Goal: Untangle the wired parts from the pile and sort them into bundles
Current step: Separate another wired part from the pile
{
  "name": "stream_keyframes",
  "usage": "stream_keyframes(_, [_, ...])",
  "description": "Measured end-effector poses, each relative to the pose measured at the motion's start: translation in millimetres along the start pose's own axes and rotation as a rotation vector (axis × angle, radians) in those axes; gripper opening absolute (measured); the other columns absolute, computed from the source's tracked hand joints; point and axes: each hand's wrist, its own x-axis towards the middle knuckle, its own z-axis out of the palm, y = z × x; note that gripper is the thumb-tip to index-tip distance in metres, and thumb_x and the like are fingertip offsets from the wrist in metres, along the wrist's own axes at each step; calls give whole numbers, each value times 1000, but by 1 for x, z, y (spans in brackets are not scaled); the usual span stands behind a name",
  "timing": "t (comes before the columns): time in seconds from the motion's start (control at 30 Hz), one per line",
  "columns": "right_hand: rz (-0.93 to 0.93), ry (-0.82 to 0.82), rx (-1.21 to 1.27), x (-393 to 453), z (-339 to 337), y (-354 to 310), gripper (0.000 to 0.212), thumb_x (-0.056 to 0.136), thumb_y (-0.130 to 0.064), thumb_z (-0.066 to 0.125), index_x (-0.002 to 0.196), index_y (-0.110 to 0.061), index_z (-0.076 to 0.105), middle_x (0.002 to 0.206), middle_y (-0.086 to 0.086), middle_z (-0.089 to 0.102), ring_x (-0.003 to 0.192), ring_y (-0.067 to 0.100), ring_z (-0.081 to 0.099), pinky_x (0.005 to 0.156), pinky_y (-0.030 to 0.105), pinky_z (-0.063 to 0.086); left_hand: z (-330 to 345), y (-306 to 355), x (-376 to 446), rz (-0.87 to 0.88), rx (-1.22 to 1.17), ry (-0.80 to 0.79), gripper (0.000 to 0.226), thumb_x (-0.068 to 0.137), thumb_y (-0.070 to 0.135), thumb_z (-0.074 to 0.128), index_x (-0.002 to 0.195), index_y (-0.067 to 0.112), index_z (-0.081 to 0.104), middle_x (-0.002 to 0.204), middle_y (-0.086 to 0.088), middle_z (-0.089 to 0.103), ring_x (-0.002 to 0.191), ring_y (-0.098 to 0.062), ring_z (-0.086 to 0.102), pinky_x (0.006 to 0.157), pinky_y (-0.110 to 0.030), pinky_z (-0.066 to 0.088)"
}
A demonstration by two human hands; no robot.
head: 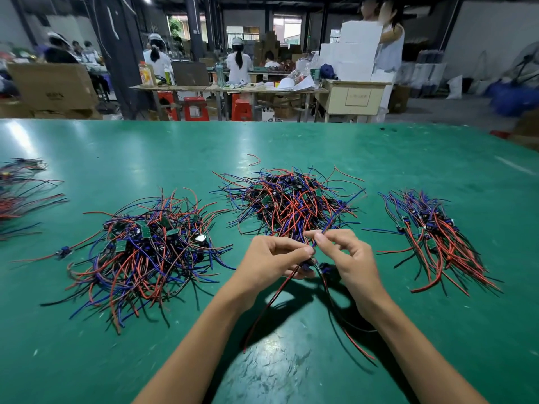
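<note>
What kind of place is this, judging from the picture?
Probably a small electronics assembly workshop: piles of wired circuit parts lie on a green worktable, and other workers sit at benches among cardboard boxes behind.

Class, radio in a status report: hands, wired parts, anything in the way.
Left hand and right hand both pinch wired parts. Blue wire trails into middle pile. Sorted bundle at right.

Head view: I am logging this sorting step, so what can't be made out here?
- Small dark wired parts: mostly hidden by the left hand and right hand.
- Heap of red, blue and black wires at the left edge: cut off by the frame.
- Green circuit boards: markings too small.
- Background workers: blurred.
</note>
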Motion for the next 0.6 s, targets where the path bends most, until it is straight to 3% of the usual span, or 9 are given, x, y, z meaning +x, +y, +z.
stream_keyframes(0.13, [-29, -167, 19, -6, 6, -3, 22, 99, -20, 59, 102, -17, 80, 107, 2, 69, 105, 18, 62, 86, 21, 47, 2, 2, 0, 18, -23, 20, 11, 91, 10, 71, 86, 9, 81, 99, 1, 78, 70, -27, 75, 62, -25, 58])
stream_keyframes(0.23, [-57, -137, 48, -7, 11, -1, 28, 104, -7, 51, 101, -12, 79, 106, 16, 64, 103, 31, 62, 92, 39, 51, 3, 3, 0, 16, -25, 33, 14, 90, 8, 71, 79, 9, 80, 94, 1, 78, 67, -27, 74, 60, -22, 55])
stream_keyframes(0.33, [-43, -89, 68, -6, 16, 2, 28, 104, -4, 49, 93, -5, 75, 104, 16, 64, 98, 31, 61, 91, 41, 50, 3, 2, 0, 27, -18, 56, 12, 88, 4, 72, 80, -3, 77, 81, -6, 77, 62, -24, 72, 60, -23, 56])
stream_keyframes(0.4, [13, -59, 114, -4, 17, 3, 30, 104, -5, 47, 87, -5, 72, 100, 8, 66, 85, 22, 60, 83, 39, 48, 4, 1, 0, 42, 7, 77, 12, 87, 1, 72, 78, -8, 74, 74, -15, 73, 58, -23, 69, 57, -24, 54])
stream_keyframes(0.5, [87, 59, 128, 2, 12, 5, 34, 104, -10, 46, 85, -12, 73, 78, -12, 63, 67, 7, 50, 65, 23, 42, 6, 1, -1, 58, 67, 41, 16, 87, -2, 71, 71, -2, 74, 70, -20, 71, 54, -22, 67, 53, -22, 50])
stream_keyframes(0.6, [197, 200, 219, 9, 2, 4, 35, 102, -15, 48, 82, -22, 76, 71, -6, 58, 61, 8, 49, 55, 23, 40, 4, 3, -3, 26, 121, -91, 26, 88, -2, 69, 65, 9, 74, 69, -15, 71, 54, -22, 68, 54, -23, 51])
